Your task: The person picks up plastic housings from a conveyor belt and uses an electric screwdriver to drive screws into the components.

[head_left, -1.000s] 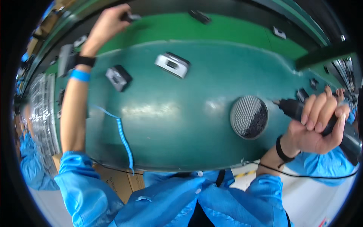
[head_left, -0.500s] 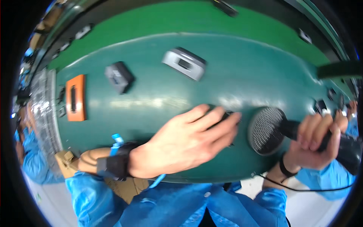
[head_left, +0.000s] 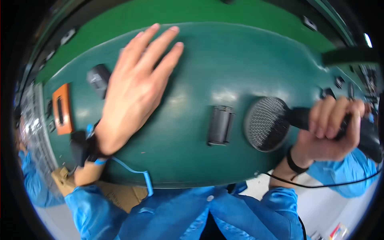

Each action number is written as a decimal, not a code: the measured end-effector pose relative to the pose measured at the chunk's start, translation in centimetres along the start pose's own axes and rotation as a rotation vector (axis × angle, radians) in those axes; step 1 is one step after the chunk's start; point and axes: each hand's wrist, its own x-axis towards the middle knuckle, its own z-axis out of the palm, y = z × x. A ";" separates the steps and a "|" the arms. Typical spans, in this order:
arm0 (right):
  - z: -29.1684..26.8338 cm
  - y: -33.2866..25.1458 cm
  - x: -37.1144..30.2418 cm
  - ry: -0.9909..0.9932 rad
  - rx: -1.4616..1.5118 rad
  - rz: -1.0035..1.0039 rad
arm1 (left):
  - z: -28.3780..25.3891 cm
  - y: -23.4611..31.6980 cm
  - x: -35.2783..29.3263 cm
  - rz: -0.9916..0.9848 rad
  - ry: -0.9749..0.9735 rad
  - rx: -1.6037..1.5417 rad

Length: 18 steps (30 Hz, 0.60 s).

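Note:
My left hand (head_left: pixel 138 82) is stretched out over the far left part of the green table, fingers apart. Beneath it lies a silver-grey block, almost wholly hidden. My right hand (head_left: pixel 330 122) grips the handle of a black tool with a large round, mesh-like grey face (head_left: pixel 266 124); its exact kind cannot be made out. Left of that face, apart from both hands, a small dark rectangular part (head_left: pixel 220 125) lies on the table. Beside my left hand sits a dark grey block (head_left: pixel 98 78), partly covered by it.
An orange slotted plate (head_left: pixel 62 109) lies at the left edge near a clear plastic-covered strip (head_left: pixel 35 128). A black cord (head_left: pixel 312 185) runs along the lower right. Small black parts (head_left: pixel 328 93) lie at the far right. A cardboard box (head_left: pixel 120 194) stands below the table edge. A co-worker's blue sleeve (head_left: pixel 34 172) shows at left.
My left hand has left the small dark part, which now shows on the table, and has moved far and left over the silver-grey block. My right hand still holds the round-faced tool.

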 end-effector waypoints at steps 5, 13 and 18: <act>-0.3 1.1 -0.4 -0.025 0.035 0.042 | -3.5 8.3 -2.0 0.279 -0.086 -0.277; 0.0 2.0 -0.9 -0.101 0.046 0.077 | 0.3 10.3 -4.1 0.218 -0.085 -0.195; 0.0 2.5 -0.8 -0.112 -0.010 0.064 | 1.0 10.4 -4.1 0.207 -0.022 -0.191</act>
